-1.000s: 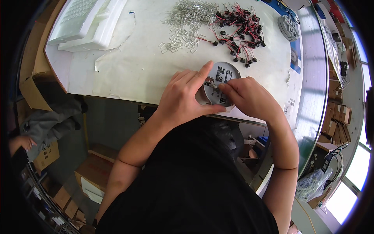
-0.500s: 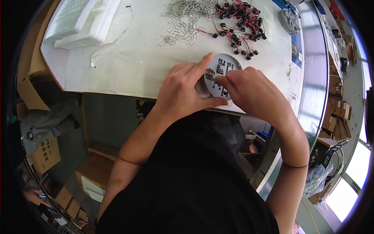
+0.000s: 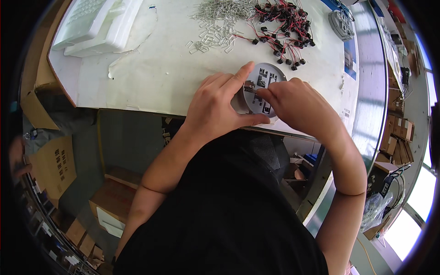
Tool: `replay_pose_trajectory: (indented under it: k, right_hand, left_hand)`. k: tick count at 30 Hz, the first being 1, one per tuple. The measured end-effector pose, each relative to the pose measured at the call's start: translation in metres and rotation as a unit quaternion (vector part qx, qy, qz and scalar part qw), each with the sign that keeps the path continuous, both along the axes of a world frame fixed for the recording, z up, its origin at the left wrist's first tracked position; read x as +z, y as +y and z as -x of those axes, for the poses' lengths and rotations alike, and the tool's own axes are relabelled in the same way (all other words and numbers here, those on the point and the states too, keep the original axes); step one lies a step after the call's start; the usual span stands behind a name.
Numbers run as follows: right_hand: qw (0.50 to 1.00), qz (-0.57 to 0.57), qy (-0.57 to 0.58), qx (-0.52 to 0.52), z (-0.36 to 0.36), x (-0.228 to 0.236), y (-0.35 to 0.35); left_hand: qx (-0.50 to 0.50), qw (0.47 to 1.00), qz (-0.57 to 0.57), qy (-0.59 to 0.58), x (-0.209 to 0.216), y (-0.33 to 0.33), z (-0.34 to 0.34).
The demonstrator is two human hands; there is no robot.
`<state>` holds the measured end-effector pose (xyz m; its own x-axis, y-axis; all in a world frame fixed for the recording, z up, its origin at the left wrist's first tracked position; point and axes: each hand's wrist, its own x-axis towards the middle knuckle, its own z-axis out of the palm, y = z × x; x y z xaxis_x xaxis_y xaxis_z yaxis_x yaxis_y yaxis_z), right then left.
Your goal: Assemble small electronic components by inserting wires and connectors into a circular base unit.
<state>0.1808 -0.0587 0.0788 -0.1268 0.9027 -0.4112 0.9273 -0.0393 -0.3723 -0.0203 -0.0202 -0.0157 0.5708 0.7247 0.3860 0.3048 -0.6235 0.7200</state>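
A round grey plastic housing [image 3: 257, 103] with dark slots and raised fittings lies at the front edge of the table. My left hand [image 3: 212, 104] grips its rim, with the forefinger along the far left side and the thumb at the near side. Over the housing's right part, my right hand [image 3: 306, 106] is closed in a pinch, fingertips near the middle of its face. Whatever sits between those fingertips is too small and covered to name. A small brown metallic piece [image 3: 249, 85] shows at the left of the housing's face.
Bent wire clips [image 3: 214, 33] lie heaped at the back. Beside them is a tangle of black round parts with red and black leads [image 3: 288, 34]. White foam trays [image 3: 103, 32] stand back left, a grey device [image 3: 341, 25] back right. A co-worker's blurred hand [image 3: 19, 158] shows far left.
My hands keep almost the same hold on the housing, my right fingertips shifting only slightly. At far left, the co-worker's grey sleeve has drawn back and uncovered more of a carton.
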Motion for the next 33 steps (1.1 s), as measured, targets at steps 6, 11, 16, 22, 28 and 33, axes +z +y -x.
replay_pose_trajectory:
  k: [6,11,16,22,28,33]
  right_hand:
    - [0.993,0.06,0.092,-0.048,-0.01,-0.007,0.003]
    - [0.976,0.056,0.181,-0.112,-0.019,-0.008,-0.013]
    - [0.96,0.005,0.232,-0.158,-0.023,-0.015,-0.03]
    - [0.994,-0.086,0.055,-0.041,-0.007,-0.014,-0.022]
    - [0.997,-0.058,0.028,-0.042,0.001,-0.011,-0.017]
    - [0.996,-0.084,0.017,0.001,-0.003,-0.014,-0.024]
  left_hand:
    - [-0.059,0.997,0.049,0.011,0.014,0.007,0.012]
    - [-0.077,0.98,0.182,-0.005,0.017,0.015,0.017]
    - [-0.053,0.969,0.241,-0.024,0.019,0.016,0.008]
    - [-0.043,0.972,0.232,-0.014,0.02,0.014,0.008]
    - [-0.042,0.977,0.21,-0.006,0.015,0.013,0.01]
    - [-0.036,0.984,0.173,-0.022,0.014,0.012,0.007]
